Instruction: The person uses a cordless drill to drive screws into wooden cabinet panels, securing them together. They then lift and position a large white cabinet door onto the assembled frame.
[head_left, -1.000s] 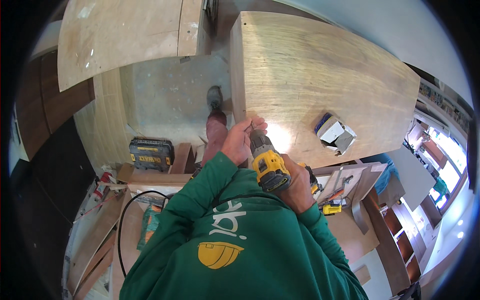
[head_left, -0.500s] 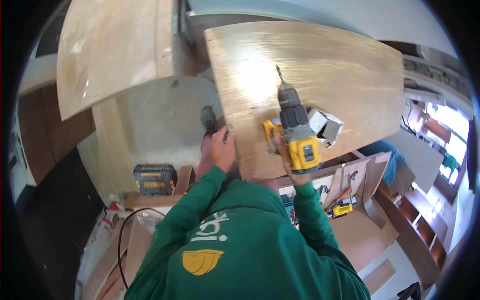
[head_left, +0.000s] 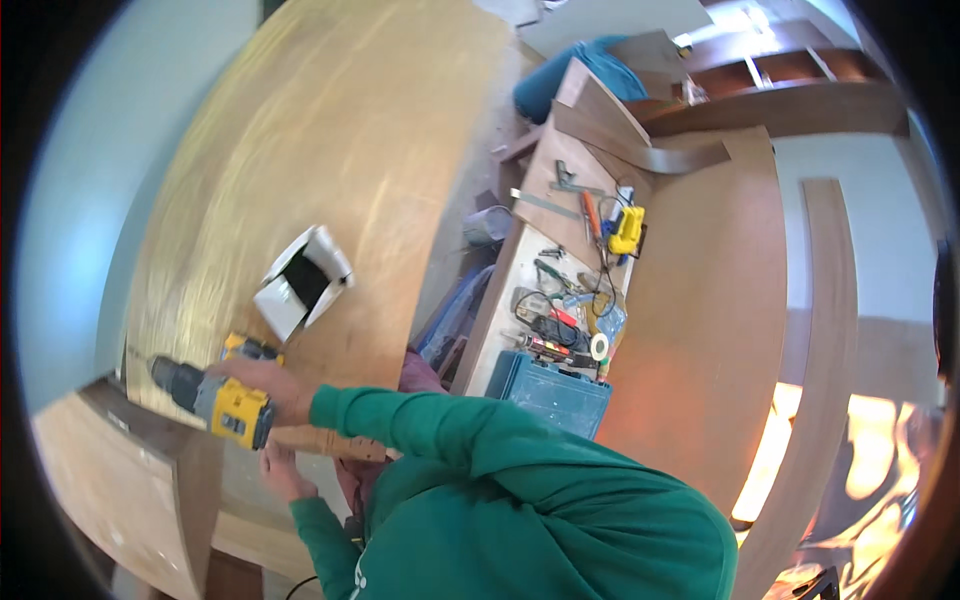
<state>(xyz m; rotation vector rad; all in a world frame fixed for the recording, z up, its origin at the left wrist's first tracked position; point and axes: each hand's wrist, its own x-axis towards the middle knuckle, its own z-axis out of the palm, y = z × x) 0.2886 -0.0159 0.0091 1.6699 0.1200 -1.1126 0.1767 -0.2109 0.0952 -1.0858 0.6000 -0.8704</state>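
A yellow and black cordless drill (head_left: 240,412) is in my right hand (head_left: 268,385), whose fingers wrap round its handle. The drill lies over the near left corner of a large wooden panel (head_left: 330,130), its bit pointing left. Part of its yellow base shows beyond my hand. Below the drill, my left hand (head_left: 287,474) is at the panel's near edge with its fingers curled against it; their tips are partly hidden. On the panel, close to the drill, stands a small open white box (head_left: 283,308) with a dark inside.
Right of the panel, a bench (head_left: 490,325) carries hand tools, a yellow power tool (head_left: 627,232), a tape roll (head_left: 599,346) and a blue case (head_left: 550,390). A second wooden piece (head_left: 110,480) stands at lower left. Long boards (head_left: 830,300) lie at right.
My view has swung to the right, and the scene appears turned. The drill, still in my right hand, has moved toward the panel's left edge. My left hand stays near the panel's edge.
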